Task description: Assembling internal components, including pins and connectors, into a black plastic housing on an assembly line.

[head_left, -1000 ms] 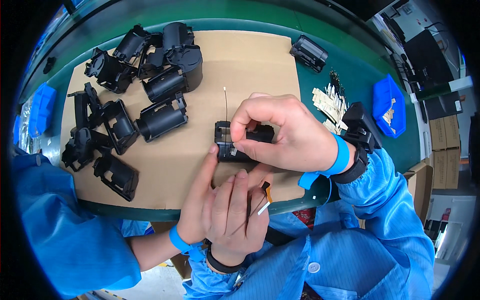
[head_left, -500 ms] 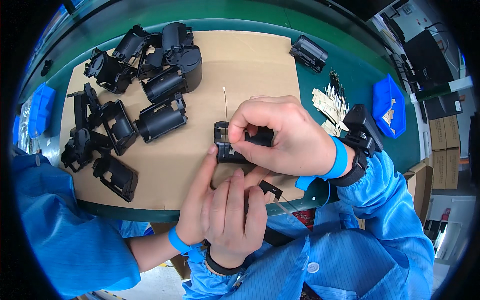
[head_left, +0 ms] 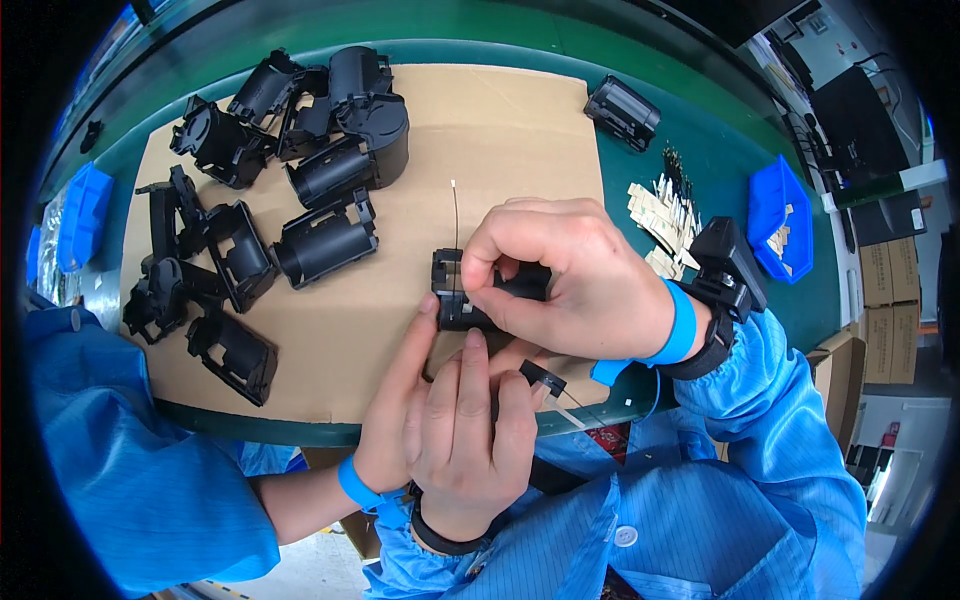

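My right hand (head_left: 575,280) is closed in a pinch over a black plastic housing (head_left: 462,312), its fingertips at a thin dark cable (head_left: 456,225). The cable stands out past the housing's far side and ends in a tiny white tip. Below, my left hand (head_left: 465,430) lies back up with bent fingers, its middle fingertip at the housing's near edge. A small black tab (head_left: 541,377) with a pale strip and thin wire sticks out beside its fingers; the grip itself is partly hidden. A co-worker's hand (head_left: 385,425) reaches under mine, one finger touching the housing's near left corner.
Several black housings (head_left: 325,240) lie on the left of the cardboard sheet (head_left: 520,120). Another black housing (head_left: 622,112) lies at the far right, near a pile of pale strips with dark cables (head_left: 665,215). Blue bins (head_left: 780,220) stand at both sides.
The cable's white tip has shifted very slightly right, along with the housing in view. The black tab by my left hand has tilted a little. Both hands keep nearly the same pose.
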